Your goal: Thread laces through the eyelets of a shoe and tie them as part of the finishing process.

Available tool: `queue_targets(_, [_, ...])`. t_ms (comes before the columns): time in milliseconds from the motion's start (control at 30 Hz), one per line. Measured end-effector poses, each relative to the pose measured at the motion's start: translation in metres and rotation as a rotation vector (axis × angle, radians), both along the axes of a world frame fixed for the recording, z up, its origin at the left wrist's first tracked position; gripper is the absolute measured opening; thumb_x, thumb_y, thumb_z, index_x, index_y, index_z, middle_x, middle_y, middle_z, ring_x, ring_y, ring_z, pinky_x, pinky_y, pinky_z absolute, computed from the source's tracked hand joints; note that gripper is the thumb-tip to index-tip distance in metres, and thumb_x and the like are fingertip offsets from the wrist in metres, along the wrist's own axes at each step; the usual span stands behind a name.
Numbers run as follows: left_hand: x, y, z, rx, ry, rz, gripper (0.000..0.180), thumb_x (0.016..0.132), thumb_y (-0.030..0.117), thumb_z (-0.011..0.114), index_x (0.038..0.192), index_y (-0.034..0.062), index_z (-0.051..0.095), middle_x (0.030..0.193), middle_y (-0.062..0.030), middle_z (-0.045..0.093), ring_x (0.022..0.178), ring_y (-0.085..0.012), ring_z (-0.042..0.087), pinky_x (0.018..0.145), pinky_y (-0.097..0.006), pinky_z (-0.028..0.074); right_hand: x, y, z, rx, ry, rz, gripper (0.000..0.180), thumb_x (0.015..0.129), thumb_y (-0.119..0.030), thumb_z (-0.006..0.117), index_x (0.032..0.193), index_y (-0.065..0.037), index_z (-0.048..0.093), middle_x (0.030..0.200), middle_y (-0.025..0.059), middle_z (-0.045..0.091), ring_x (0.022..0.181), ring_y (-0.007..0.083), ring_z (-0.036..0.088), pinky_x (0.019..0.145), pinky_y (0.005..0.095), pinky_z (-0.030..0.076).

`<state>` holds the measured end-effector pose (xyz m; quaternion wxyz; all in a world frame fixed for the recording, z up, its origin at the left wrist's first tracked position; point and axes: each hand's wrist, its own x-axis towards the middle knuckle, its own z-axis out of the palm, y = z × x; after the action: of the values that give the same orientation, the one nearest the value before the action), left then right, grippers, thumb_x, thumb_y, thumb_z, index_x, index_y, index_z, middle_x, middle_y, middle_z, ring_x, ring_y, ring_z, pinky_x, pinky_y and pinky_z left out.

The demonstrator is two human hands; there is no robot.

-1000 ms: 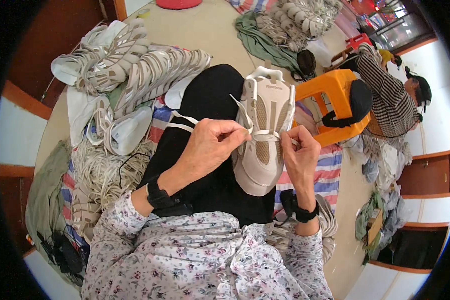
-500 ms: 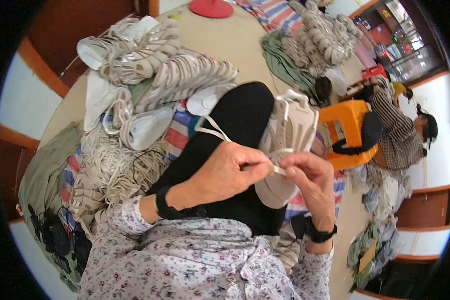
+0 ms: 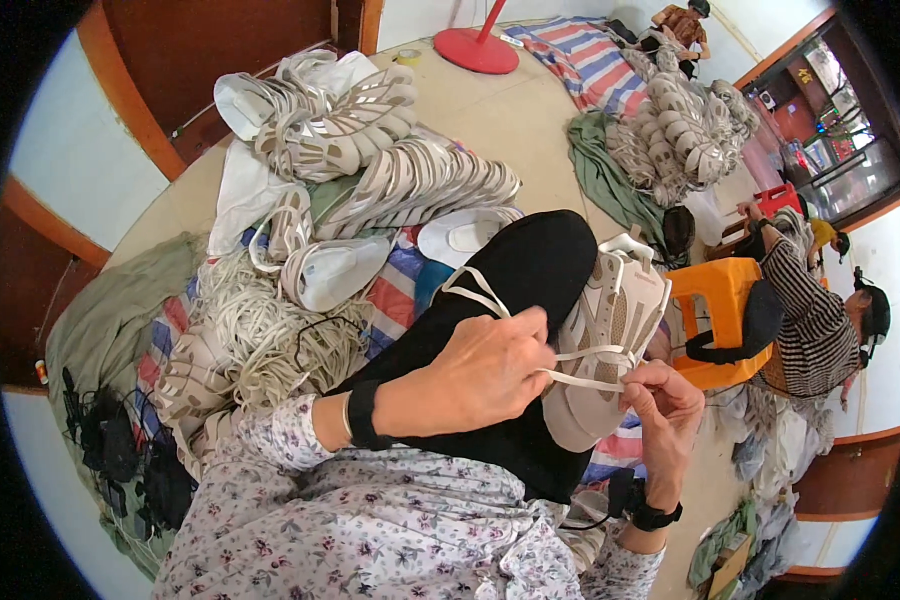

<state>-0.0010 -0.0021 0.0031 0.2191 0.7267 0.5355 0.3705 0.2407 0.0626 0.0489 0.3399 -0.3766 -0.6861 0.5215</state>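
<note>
A beige and white shoe upper [image 3: 610,310] rests against my black-clad leg [image 3: 525,265], its rounded toe toward me. A flat cream shoelace [image 3: 585,379] crosses over its toe end. My left hand [image 3: 490,368] is closed on the lace, and a loose loop of it trails above that hand over the leg. On the other side, my right hand [image 3: 663,410] pinches the lace between thumb and fingers at the upper's right edge. The stretch between both hands looks fairly taut. Where the lace passes into the eyelets is partly hard to make out.
To the left lie a heap of loose laces [image 3: 265,335] and stacked shoe uppers [image 3: 425,185] on a striped sheet. An orange stool [image 3: 715,300] stands at right, near a co-worker in a striped top [image 3: 810,310]. More uppers [image 3: 685,130] are piled farther back.
My hands have moved apart, stretching the lace between them. The whole view has shifted, so things appear lower and farther right.
</note>
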Motion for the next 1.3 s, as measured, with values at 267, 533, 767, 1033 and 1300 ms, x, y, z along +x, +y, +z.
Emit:
queue_targets(267, [0.035, 0.009, 0.006, 0.056, -0.416, -0.190, 0.037, 0.079, 0.003, 0.068, 0.114, -0.0059, 0.060, 0.091, -0.0194, 0.064, 0.075, -0.0282, 0.068, 0.062, -0.035, 0.053, -0.017, -0.017, -0.004, 0.028, -0.147, -0.074, 0.009, 0.086, 0.003, 0.069, 0.094, 0.003, 0.065, 0.090, 0.0028, 0.066, 0.078, 0.0096, 0.063, 0.072, 0.0232, 0.050])
queue_targets(533, [0.037, 0.027, -0.009, -0.175, -0.570, -0.107, 0.015, 0.090, 0.008, 0.062, 0.086, -0.0050, 0.068, 0.061, -0.0111, 0.063, 0.052, -0.0155, 0.066, 0.050, -0.029, 0.049, -0.020, 0.008, -0.014, 0.385, -0.314, -0.141, 0.009, 0.088, 0.000, 0.067, 0.096, 0.003, 0.066, 0.085, 0.0073, 0.064, 0.075, 0.0155, 0.062, 0.069, 0.0267, 0.048])
queue_targets(767, [0.047, 0.056, -0.026, -0.021, -0.412, 0.054, 0.021, 0.089, 0.015, 0.064, 0.084, -0.0043, 0.069, 0.055, -0.0123, 0.057, 0.047, -0.0166, 0.055, 0.048, -0.034, 0.042, -0.012, 0.027, -0.049, 0.699, -0.396, -0.246, 0.007, 0.086, -0.001, 0.069, 0.086, 0.003, 0.062, 0.082, 0.0108, 0.057, 0.072, 0.0218, 0.057, 0.064, 0.0314, 0.046])
queue_targets(1033, [0.057, 0.059, -0.031, -0.032, -0.283, 0.089, 0.026, 0.088, 0.020, 0.064, 0.078, -0.0033, 0.068, 0.055, -0.0170, 0.056, 0.047, -0.0306, 0.055, 0.051, -0.040, 0.043, -0.003, 0.027, -0.059, 0.596, -0.239, -0.306, 0.010, 0.081, -0.001, 0.074, 0.083, 0.002, 0.064, 0.082, 0.0073, 0.058, 0.072, 0.0169, 0.056, 0.065, 0.0282, 0.045])
queue_targets(1300, [0.062, 0.059, -0.028, -0.042, -0.191, 0.139, 0.027, 0.088, 0.020, 0.064, 0.075, -0.0038, 0.066, 0.057, -0.0192, 0.056, 0.051, -0.0338, 0.057, 0.053, -0.042, 0.044, -0.006, 0.023, -0.063, 0.597, -0.224, -0.344, 0.010, 0.078, 0.001, 0.073, 0.084, 0.000, 0.065, 0.082, 0.0089, 0.059, 0.074, 0.0205, 0.058, 0.066, 0.0299, 0.046])
